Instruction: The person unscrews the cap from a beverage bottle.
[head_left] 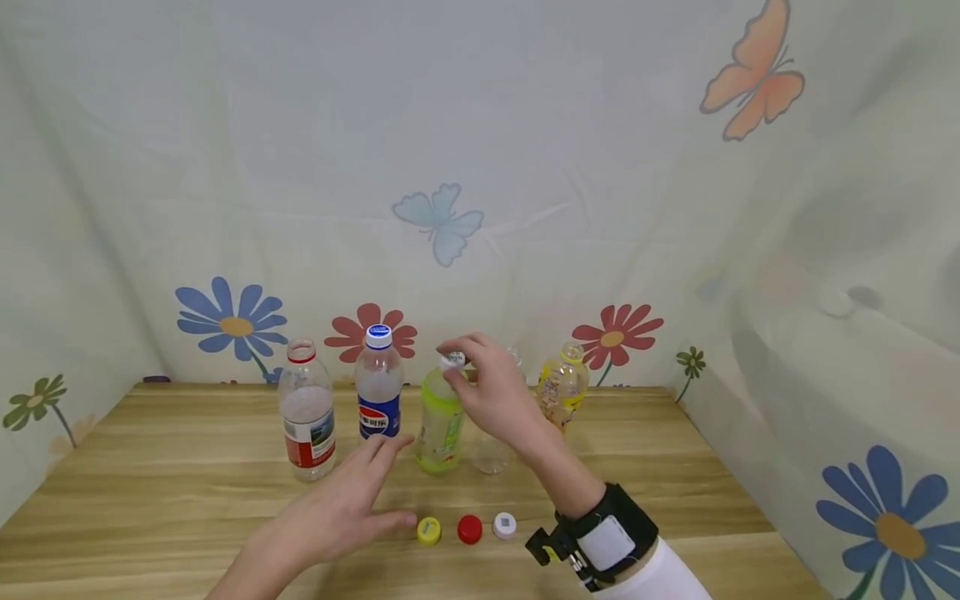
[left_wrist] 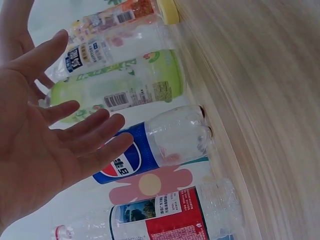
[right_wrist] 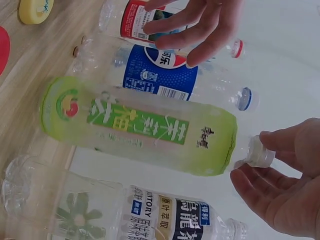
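My right hand (head_left: 495, 392) pinches a white cap (right_wrist: 261, 152) between thumb and fingers, at the mouth of an upright green-labelled drink bottle (head_left: 440, 427). In the head view the left hand (head_left: 341, 508) hovers with fingers spread, in front of a blue-labelled cola bottle (head_left: 378, 404). Nothing is in that left palm, as the left wrist view also shows. Its thumb points toward a yellow cap (head_left: 429, 531) on the table. The cola bottle wears a white and blue cap (head_left: 378, 337).
A red-labelled bottle (head_left: 308, 429) without a cap stands at the left. Right of the green bottle are a clear oolong tea bottle (right_wrist: 185, 215), partly behind my right hand, and an uncapped yellow-labelled bottle (head_left: 562, 390). A red cap (head_left: 470, 529) and a white cap (head_left: 505, 525) lie on the wooden table (head_left: 180, 492).
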